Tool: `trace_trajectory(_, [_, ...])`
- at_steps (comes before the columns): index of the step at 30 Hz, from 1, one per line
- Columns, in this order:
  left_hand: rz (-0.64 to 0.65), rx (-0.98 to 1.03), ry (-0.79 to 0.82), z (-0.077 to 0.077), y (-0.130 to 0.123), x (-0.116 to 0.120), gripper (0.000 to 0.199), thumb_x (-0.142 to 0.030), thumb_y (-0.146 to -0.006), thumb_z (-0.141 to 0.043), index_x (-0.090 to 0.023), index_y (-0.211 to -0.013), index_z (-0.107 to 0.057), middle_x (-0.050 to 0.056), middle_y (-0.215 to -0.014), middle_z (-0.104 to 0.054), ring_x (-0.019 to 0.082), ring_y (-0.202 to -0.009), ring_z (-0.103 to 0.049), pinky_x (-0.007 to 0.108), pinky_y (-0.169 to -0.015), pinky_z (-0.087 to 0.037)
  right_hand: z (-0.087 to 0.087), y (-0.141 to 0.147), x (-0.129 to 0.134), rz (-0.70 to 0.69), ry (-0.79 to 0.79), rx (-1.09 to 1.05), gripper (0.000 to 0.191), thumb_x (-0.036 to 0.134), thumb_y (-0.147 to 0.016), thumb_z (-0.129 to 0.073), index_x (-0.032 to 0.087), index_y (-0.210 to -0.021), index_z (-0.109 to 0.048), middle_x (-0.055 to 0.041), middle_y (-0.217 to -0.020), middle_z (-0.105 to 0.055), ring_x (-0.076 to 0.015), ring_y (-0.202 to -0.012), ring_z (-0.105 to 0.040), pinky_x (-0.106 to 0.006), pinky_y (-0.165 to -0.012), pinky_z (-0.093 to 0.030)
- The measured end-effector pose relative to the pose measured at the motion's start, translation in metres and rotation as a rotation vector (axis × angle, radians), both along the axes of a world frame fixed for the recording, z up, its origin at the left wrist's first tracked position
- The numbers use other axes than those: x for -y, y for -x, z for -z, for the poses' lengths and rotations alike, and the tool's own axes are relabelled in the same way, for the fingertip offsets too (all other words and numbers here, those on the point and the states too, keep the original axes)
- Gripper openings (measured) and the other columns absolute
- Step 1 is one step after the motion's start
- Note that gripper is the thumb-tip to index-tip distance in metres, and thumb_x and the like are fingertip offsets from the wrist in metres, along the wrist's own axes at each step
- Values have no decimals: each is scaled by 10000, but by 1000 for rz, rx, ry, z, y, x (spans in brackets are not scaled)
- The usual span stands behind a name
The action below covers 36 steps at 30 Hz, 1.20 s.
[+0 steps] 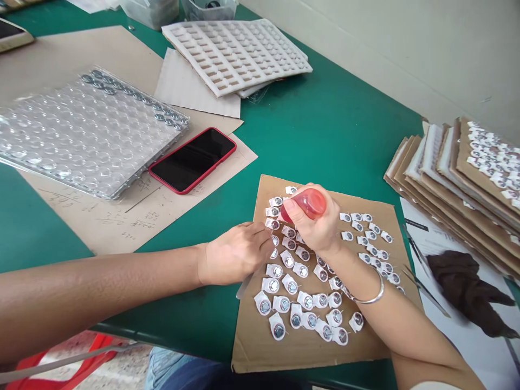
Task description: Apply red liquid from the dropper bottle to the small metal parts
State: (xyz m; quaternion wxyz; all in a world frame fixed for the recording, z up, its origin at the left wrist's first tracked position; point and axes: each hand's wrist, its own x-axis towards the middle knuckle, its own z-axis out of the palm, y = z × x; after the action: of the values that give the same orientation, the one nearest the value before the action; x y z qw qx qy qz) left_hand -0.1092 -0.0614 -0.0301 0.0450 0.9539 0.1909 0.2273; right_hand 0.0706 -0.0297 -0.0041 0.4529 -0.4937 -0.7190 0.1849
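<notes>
My right hand (319, 227) is wrapped round a translucent red squeeze bottle (311, 202), tilted with its narrow end down to the left. Below it lies a brown cardboard sheet (252, 336) bearing several small round metallic pieces (277, 328) on white tabs. My left hand (239, 252) is closed over the sheet's left edge, its fingertips by the tabbed pieces near the bottle's tip. From beneath that hand sticks out a thin pale strip (244, 287); what the fingers pinch is hidden.
A red-cased phone (193, 161) and a clear blister tray (81, 135) lie at left. White foam trays (239, 54) sit at the back. On the right are stacked cardboard sheets (442, 195), tweezers (426, 292) and a dark cloth (467, 290).
</notes>
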Motion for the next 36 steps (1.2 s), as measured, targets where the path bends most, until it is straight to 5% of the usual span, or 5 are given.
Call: trace_trajectory(36, [-17, 2, 80, -1, -1, -1, 192, -73, -841, -434, -118, -694, -548, 85, -734, -596, 181, -699, -519, 296, -634, -460, 5, -10, 18, -43, -111, 16, 194, 252, -712, -677, 223, -837, -531, -3, -732, -600, -148, -679, -601, -330, -630, -514])
